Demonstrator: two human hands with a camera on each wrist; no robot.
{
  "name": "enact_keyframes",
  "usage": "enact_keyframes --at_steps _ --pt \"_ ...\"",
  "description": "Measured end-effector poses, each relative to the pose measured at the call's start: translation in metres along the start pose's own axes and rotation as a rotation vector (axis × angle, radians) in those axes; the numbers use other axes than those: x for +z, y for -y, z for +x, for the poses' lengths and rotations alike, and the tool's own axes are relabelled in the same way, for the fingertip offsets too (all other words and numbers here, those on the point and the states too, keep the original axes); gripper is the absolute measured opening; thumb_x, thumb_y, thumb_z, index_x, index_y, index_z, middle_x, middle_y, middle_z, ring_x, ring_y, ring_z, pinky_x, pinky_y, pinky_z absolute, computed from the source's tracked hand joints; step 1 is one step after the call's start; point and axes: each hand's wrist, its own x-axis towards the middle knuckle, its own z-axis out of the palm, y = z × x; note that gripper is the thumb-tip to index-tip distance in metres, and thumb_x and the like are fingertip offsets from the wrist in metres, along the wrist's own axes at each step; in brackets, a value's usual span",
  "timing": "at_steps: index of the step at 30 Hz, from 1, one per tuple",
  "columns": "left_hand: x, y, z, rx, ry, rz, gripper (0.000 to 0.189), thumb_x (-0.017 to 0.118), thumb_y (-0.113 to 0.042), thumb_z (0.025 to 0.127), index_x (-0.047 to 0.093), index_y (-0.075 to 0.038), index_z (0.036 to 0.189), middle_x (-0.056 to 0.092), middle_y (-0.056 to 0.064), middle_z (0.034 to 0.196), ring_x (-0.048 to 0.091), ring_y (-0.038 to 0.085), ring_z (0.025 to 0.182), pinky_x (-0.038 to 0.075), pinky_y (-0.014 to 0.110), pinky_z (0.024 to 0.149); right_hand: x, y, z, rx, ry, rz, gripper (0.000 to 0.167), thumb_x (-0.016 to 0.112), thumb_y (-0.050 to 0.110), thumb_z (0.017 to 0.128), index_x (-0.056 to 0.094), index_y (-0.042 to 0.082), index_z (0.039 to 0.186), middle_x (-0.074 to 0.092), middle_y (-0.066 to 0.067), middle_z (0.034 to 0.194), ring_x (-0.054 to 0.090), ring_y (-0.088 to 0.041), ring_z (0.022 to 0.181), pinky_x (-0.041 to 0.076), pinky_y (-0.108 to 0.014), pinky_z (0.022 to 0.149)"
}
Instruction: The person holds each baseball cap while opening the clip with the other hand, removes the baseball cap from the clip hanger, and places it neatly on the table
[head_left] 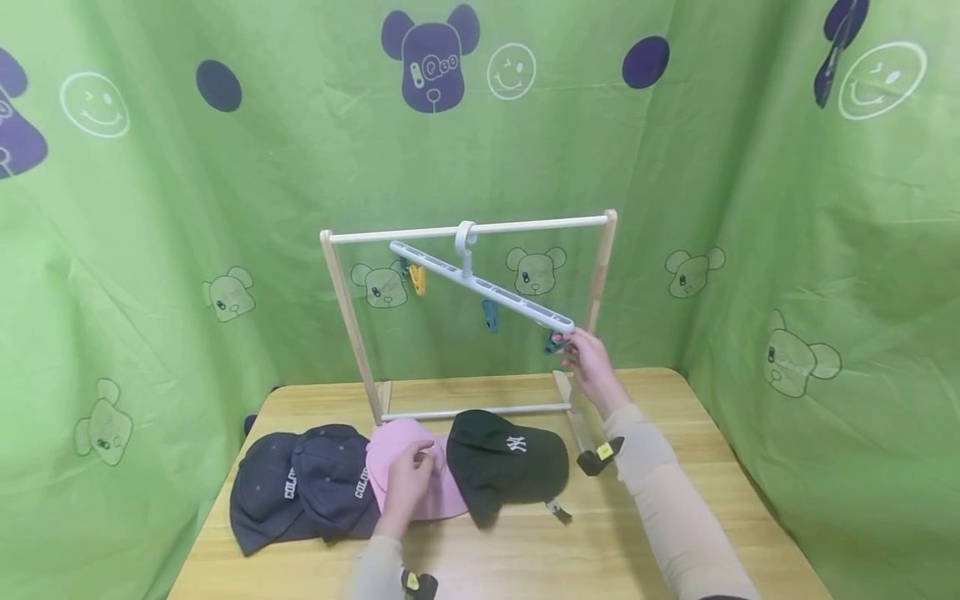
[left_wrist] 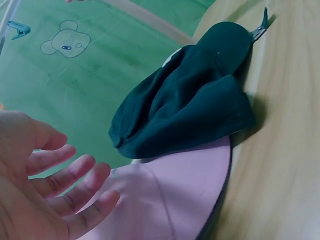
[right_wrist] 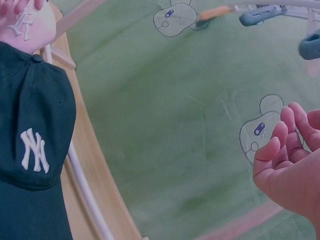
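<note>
A pale grey clip hanger (head_left: 487, 285) hangs slanted by its hook from the rack's top bar. Blue clips (head_left: 490, 317) and a yellow clip (head_left: 417, 280) dangle beneath it. My right hand (head_left: 592, 367) is raised at the hanger's right end, fingertips beside the end clip (right_wrist: 311, 47); in the right wrist view its loosely bent fingers (right_wrist: 286, 132) hold nothing. Over the pink cap (head_left: 390, 446) is my left hand (head_left: 408, 487), its fingers spread and relaxed in the left wrist view. Right of the pink cap, overlapping its brim, lies a dark green cap (head_left: 510, 462) with a white NY emblem.
Two navy caps (head_left: 262, 483) overlap on the left of the wooden table (head_left: 525, 558). The rack (head_left: 348, 317) stands at the table's back, with wooden posts and a low crossbar (head_left: 480, 412). Green curtains (head_left: 300, 167) enclose the back and sides.
</note>
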Motion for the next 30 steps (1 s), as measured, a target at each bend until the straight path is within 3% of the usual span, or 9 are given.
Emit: enact_keyframes --at_steps 5,8,13,17,21,25,30 --pt "-0.012 0.001 0.004 0.011 -0.042 -0.003 0.025 0.059 -0.009 0.093 0.067 -0.002 0.115 0.073 0.017 0.097 0.071 0.028 0.089 0.059 0.041 0.08 -0.011 -0.007 -0.007 0.009 0.009 -0.032 0.019 0.042 0.014 0.103 0.061 0.018 0.108 0.063 0.012 0.093 0.053 -0.004 0.08 0.045 -0.019 0.072" --pt "-0.022 0.004 0.005 0.028 -0.071 0.009 0.024 0.059 -0.011 0.094 0.068 -0.003 0.115 0.073 0.017 0.097 0.071 0.03 0.09 0.058 0.044 0.084 -0.018 -0.009 -0.015 0.017 0.023 -0.061 0.023 0.041 0.016 0.104 0.059 0.013 0.118 0.063 0.009 0.096 0.054 -0.004 0.082 0.046 -0.019 0.075" --pt "-0.04 0.01 0.006 0.023 -0.134 0.07 0.022 0.059 -0.015 0.094 0.07 -0.007 0.112 0.074 0.015 0.096 0.072 0.028 0.088 0.059 0.041 0.078 -0.037 -0.014 -0.03 0.012 0.042 -0.121 0.039 0.039 0.02 0.105 0.045 -0.001 0.138 0.061 0.008 0.1 0.053 -0.005 0.088 0.047 -0.02 0.078" --pt "-0.056 0.014 0.006 0.023 -0.162 0.083 0.023 0.058 -0.016 0.095 0.07 -0.008 0.113 0.074 0.015 0.096 0.072 0.026 0.083 0.059 0.036 0.071 -0.058 -0.025 -0.033 0.009 0.019 -0.141 0.045 0.043 0.026 0.104 0.042 -0.001 0.139 0.061 0.01 0.099 0.054 -0.005 0.089 0.048 -0.02 0.079" --pt "-0.072 0.016 0.008 0.035 -0.181 0.113 0.025 0.055 -0.021 0.099 0.07 -0.007 0.113 0.075 0.014 0.095 0.071 0.024 0.082 0.058 0.037 0.074 -0.071 -0.032 -0.037 0.007 -0.014 -0.184 0.046 0.048 0.032 0.102 0.047 0.002 0.136 0.062 0.013 0.097 0.055 -0.003 0.086 0.048 -0.019 0.077" --pt "-0.086 0.015 0.013 0.048 -0.205 0.158 0.03 0.052 -0.031 0.1 0.07 -0.009 0.11 0.075 0.012 0.096 0.071 0.027 0.088 0.056 0.044 0.083 -0.072 -0.03 -0.048 0.0 -0.037 -0.29 0.05 0.048 0.033 0.102 0.045 -0.002 0.138 0.061 0.018 0.092 0.055 -0.002 0.086 0.048 -0.021 0.079" --pt "-0.102 0.011 0.02 0.059 -0.2 0.231 0.044 0.046 -0.042 0.101 0.068 -0.007 0.117 0.072 0.017 0.11 0.067 0.036 0.105 0.05 0.051 0.094 -0.083 -0.037 -0.047 -0.046 -0.084 -0.543 0.06 0.047 0.045 0.1 0.047 -0.003 0.136 0.065 -0.001 0.105 0.057 -0.007 0.09 0.049 -0.025 0.08"
